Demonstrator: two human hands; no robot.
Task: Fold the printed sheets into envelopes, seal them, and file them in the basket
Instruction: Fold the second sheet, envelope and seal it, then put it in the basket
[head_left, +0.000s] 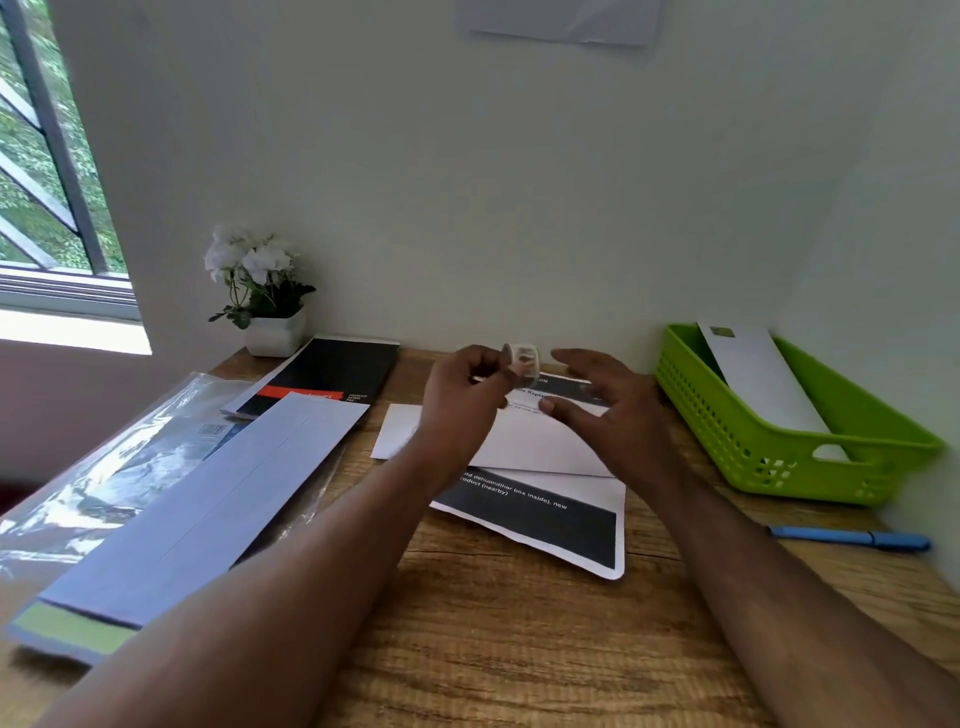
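**Over the envelope: sticker roll in hand**

Above the surface (519, 649), left hand (462, 400) pinches a small sticker roll (523, 358); right hand (608, 410) hovers open, empty. White envelope (519, 441) lies on printed sheets (545, 525): light, floppy, best held by edges. Basket (810, 457) stands right.

Your left hand (462, 395) pinches a small roll of stickers (523, 358) above the white envelope (519, 441). Your right hand (608, 410) hovers open just right of that pinch. Farther right sits the green basket (810, 457), holding another envelope (758, 379).
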